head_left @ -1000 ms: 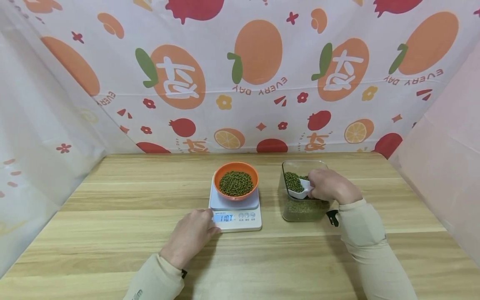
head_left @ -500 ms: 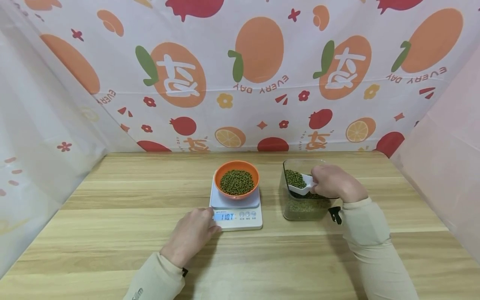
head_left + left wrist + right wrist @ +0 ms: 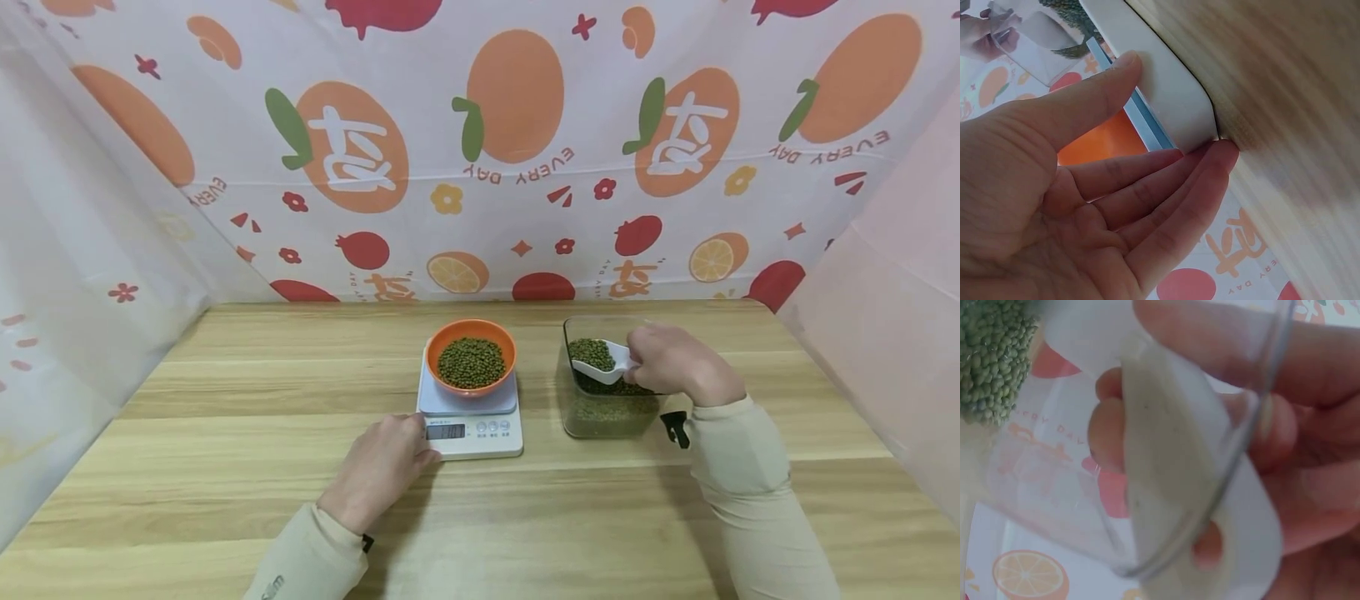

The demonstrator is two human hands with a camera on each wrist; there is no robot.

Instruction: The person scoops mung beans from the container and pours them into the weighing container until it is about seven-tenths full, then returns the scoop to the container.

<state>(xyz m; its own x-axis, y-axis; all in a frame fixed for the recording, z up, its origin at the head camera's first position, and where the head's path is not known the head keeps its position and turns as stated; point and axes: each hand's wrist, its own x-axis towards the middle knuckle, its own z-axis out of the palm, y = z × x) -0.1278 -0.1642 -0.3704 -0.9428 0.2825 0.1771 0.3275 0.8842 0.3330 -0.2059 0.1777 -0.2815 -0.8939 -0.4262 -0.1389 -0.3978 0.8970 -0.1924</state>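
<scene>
From afar I see the right hand (image 3: 675,364) grip the white scoop (image 3: 612,372) in the clear container (image 3: 607,423), pointing nine o'clock toward the orange bowl (image 3: 471,328) (left hand (image 3: 381,468) holds the digital scale (image 3: 491,447)).

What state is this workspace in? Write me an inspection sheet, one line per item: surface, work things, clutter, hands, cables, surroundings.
Surface: pale wood-grain table.
Scale: on the table, display too dim to read.
Bowl: orange, upright on the scale, with green beans inside.
Container: clear, right of the scale and apart from it, beans inside.
Scoop: white, loaded with beans, at the container's mouth.
Clutter: nothing seen.
Left hand: holds the scale's near left corner with thumb and fingers.
Right hand: grips the scoop.
Cables: nothing seen.
Surroundings: fruit-print cloth behind the table.
</scene>
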